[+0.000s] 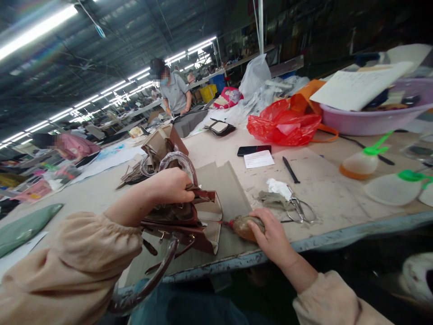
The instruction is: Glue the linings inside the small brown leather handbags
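A brown handbag (pixel 199 237) with plastic-wrapped handles lies on its side on a grey-brown sheet (pixel 230 189) near the table's front edge. My left hand (pixel 174 187) is closed on the upper edge of the bag, its fingertips partly hidden. In my right hand (pixel 269 232) is a squeeze bottle (pixel 245 227) of brownish liquid, its red tip pointing left at the bag's open, pale-lined side. The tip is at or very near the lining; contact is too small to tell.
Scissors (pixel 301 210) and a crumpled cloth (pixel 274 198) lie right of the bottle. Behind are a black pen (pixel 291 169), a phone (pixel 253 150), a red plastic bag (pixel 284 124) and a purple basin (pixel 372 119). Another bag (pixel 162 144) stands behind; two people work farther off.
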`<state>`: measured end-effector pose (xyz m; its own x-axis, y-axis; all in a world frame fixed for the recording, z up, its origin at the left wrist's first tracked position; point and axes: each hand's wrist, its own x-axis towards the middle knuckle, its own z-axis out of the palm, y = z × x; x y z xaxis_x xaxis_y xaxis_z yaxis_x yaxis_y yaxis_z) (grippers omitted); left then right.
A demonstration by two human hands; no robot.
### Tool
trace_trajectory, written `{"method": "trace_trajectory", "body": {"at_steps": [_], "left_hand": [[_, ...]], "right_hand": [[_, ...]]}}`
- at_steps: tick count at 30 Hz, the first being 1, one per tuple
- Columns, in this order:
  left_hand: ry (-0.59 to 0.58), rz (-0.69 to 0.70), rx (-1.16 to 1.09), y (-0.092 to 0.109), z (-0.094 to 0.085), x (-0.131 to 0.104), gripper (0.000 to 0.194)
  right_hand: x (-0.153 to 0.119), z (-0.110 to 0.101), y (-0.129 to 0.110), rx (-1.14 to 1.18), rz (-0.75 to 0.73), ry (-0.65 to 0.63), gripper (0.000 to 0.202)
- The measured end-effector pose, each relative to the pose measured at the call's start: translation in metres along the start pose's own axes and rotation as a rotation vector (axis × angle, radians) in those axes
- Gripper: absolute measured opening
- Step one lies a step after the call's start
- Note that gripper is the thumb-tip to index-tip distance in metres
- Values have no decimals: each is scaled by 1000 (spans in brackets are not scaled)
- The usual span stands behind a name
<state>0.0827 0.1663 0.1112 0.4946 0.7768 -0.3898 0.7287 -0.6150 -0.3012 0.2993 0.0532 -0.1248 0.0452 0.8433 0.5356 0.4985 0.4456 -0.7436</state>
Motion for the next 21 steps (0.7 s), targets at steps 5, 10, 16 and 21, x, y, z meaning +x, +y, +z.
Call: {"method": "trace_trajectory", "body": {"at_steps": [5,10,16,21], "left_hand": [[-19,1,-6,1,-1,-1,30],[-7,-8,-10,0,0,-1,29],[29,9,-25,-3,3,0,29],[34,11,-45,-3,3,0,26]], "right_hand": [[-5,-7,-4,26,36,-50,7],[-6,-5,-6,82,99,-127,8],[-2,5,1,49,155,20,11],[-5,3,-3,97,214,-100,11]]}}
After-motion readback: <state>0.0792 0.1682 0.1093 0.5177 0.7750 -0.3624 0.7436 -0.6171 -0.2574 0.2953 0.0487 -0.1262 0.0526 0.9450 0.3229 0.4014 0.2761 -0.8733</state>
